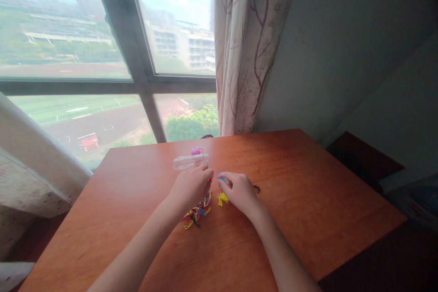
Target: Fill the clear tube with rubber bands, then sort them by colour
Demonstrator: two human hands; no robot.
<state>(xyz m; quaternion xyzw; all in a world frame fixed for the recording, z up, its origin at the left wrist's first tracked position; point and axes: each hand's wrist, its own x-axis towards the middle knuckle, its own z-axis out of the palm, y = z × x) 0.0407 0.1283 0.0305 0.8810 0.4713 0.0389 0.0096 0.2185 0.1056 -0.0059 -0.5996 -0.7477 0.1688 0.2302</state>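
Note:
My right hand [237, 189] pinches blue loops that look like elastic hair ties [222, 179] between thumb and fingers. Beside it, my left hand [195, 183] is closed with its fingertips turned down. Whatever those fingers hold is hidden from me. A mixed pile of coloured elastic hair ties [197, 213] lies under and in front of my left hand. Yellow hair ties [223, 199] form a small heap just left of my right hand. Some dark hair ties [257, 188] show to the right, partly covered by that hand.
A clear plastic bottle [183, 162] lies on its side beyond my left hand, with a pink object [196, 150] behind it. The wooden table [308, 191] reaches to the window [143, 86]. A patterned curtain [244, 45] hangs at its far edge.

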